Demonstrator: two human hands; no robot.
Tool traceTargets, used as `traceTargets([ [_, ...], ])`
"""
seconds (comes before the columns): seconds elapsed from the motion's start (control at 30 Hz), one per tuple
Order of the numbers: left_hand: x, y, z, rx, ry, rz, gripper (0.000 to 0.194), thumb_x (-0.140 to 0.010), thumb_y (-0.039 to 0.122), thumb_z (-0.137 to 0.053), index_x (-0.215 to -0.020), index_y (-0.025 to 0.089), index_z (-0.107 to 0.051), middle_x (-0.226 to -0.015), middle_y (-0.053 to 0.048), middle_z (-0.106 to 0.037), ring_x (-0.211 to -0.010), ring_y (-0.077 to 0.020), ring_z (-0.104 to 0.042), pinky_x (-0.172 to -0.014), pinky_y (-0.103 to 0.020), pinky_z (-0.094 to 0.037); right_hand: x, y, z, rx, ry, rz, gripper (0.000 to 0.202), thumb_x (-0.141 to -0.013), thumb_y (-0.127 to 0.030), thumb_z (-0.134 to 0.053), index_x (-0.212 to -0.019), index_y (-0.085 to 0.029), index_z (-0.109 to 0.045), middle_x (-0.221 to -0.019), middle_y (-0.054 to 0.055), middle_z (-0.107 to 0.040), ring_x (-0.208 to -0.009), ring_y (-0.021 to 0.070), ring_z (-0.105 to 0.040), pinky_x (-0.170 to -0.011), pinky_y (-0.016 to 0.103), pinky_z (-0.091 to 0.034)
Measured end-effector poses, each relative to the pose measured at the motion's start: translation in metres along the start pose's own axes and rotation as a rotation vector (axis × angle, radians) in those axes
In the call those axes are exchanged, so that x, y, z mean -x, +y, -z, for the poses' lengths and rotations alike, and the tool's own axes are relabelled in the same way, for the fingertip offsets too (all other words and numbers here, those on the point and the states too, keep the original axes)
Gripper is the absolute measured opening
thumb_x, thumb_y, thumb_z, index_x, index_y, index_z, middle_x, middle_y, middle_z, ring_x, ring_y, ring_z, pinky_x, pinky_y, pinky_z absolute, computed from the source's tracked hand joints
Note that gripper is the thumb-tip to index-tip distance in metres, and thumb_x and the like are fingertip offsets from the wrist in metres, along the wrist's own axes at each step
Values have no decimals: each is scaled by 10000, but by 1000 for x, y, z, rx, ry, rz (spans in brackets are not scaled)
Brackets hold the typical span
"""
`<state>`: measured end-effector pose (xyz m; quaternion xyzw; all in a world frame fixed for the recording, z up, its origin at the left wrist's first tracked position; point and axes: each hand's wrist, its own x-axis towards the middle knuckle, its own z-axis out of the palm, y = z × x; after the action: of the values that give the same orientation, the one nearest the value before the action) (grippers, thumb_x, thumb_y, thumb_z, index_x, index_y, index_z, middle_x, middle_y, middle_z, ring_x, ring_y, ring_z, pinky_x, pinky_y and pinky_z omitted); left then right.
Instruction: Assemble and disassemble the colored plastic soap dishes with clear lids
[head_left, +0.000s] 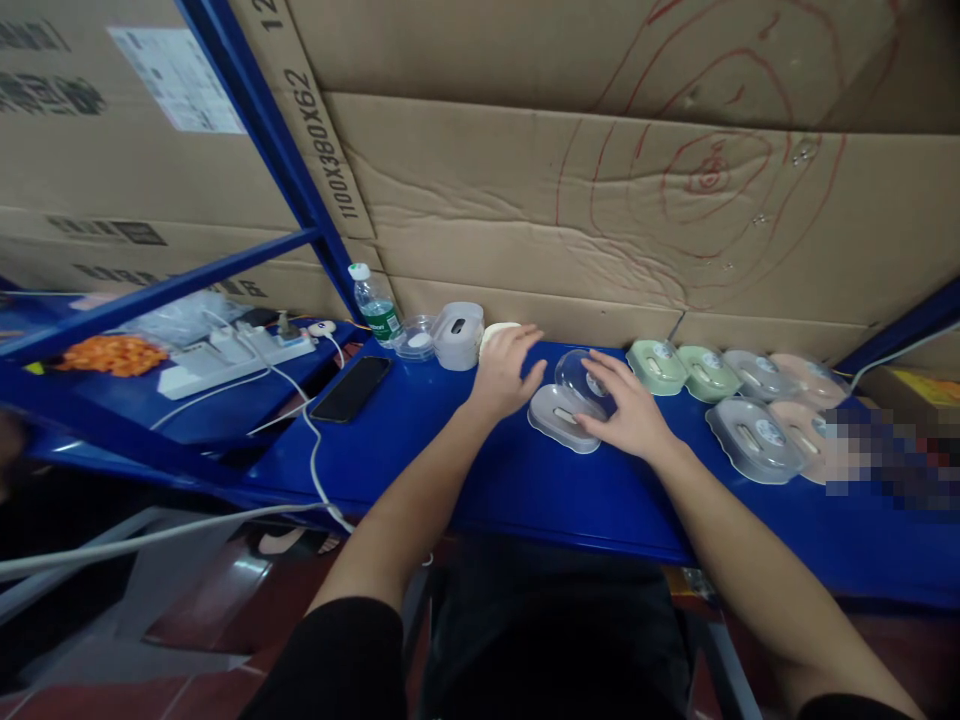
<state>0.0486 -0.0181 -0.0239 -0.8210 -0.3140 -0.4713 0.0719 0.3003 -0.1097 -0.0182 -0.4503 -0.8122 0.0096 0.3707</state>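
My right hand [634, 408] has its fingers and thumb around the right edge of a clear round plastic lid [574, 372]. The lid overlaps the back of a grey rounded plastic case [553, 412] with a pale slot-like strip in its middle; part of that case is hidden by the hand. My left hand [504, 375] is open, fingers stretched out, in front of a cream-coloured piece [493, 338] that it partly covers. Whether it touches that piece I cannot tell. Just left stands a stack of grey-white cases [459, 336].
Several finished-looking green, grey and pink cases [756, 440] sit on the right of the blue table [570, 510]. Clear round lids [417, 337], a water bottle [377, 310] and a black phone [352, 388] are left. A white cable [316, 470] hangs over the left edge; cardboard [495, 200] stands behind.
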Motion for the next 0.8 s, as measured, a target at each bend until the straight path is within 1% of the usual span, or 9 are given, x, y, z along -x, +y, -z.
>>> traceTargets([
  [0.07,0,19,-5,71,-73,-147,399,-1051,267,-485,-1422,182,-607,-1439,-170,-664,-1343,-280,-633,-1140,-498,-508,0,3,2,-28,43,-14,838,-856,-504,-803,-1611,-321,-486,-1655,126,-501,-1488,389,-533,-1170,615,-523],
  [0.17,1,32,-12,86,-108,-200,388,-1077,240,-448,-1422,195,-620,-1452,-170,-669,-1331,-256,-654,-1079,-440,-559,0,3,2,-37,65,-18,844,-855,-547,-807,-1609,-328,-496,-1639,122,-524,-1473,389,-549,-1165,621,-525],
  [0.3,2,28,-14,32,-52,-161,308,-1123,354,-457,-1235,249,-723,-1312,-121,-762,-1138,-231,-747,-906,-418,-592,2,0,-3,-40,31,8,851,-871,-639,-779,-1616,-346,-491,-1643,112,-529,-1478,391,-546,-1189,635,-499],
  [0.43,2,13,-9,16,10,-96,292,-1118,369,-479,-1134,235,-737,-1141,-83,-802,-1067,-217,-752,-902,-396,-553,4,-1,-8,-143,96,39,912,-964,-795,-541,-1718,-355,-276,-1700,122,-461,-1523,399,-495,-1211,666,-462],
  [0.53,-1,-13,2,-7,170,124,277,-1077,402,-541,-1051,190,-718,-974,-78,-771,-903,-205,-728,-846,-360,-535,6,1,-10,-193,198,42,886,-1026,-783,-379,-1748,-332,-133,-1726,143,-418,-1548,390,-465,-1249,680,-403],
  [0.6,-3,-40,15,5,427,369,254,-1057,395,-558,-1055,170,-676,-952,-68,-732,-825,-184,-689,-808,-333,-529,6,3,-10,-165,216,28,877,-1037,-755,-397,-1747,-314,-131,-1719,155,-425,-1550,391,-462,-1261,691,-376],
  [0.7,-2,-90,39,56,802,692,172,-1058,297,-505,-1111,166,-602,-966,-40,-669,-861,-164,-670,-837,-295,-527,5,8,-13,-105,191,-31,857,-1042,-702,-471,-1735,-289,-181,-1698,172,-451,-1534,393,-481,-1248,697,-389],
  [0.77,3,-121,53,65,912,821,158,-1031,210,-476,-1143,156,-573,-948,-28,-634,-846,-158,-654,-834,-286,-525,4,10,-15,-83,161,-75,853,-1037,-674,-515,-1725,-267,-217,-1684,188,-462,-1524,398,-489,-1233,695,-410],
  [0.8,6,-133,57,69,914,879,167,-1027,190,-445,-1139,157,-565,-910,-15,-607,-810,-153,-635,-811,-282,-522,3,11,-17,-77,147,-90,854,-1032,-666,-532,-1719,-255,-235,-1677,195,-466,-1520,402,-492,-1226,693,-419],
])
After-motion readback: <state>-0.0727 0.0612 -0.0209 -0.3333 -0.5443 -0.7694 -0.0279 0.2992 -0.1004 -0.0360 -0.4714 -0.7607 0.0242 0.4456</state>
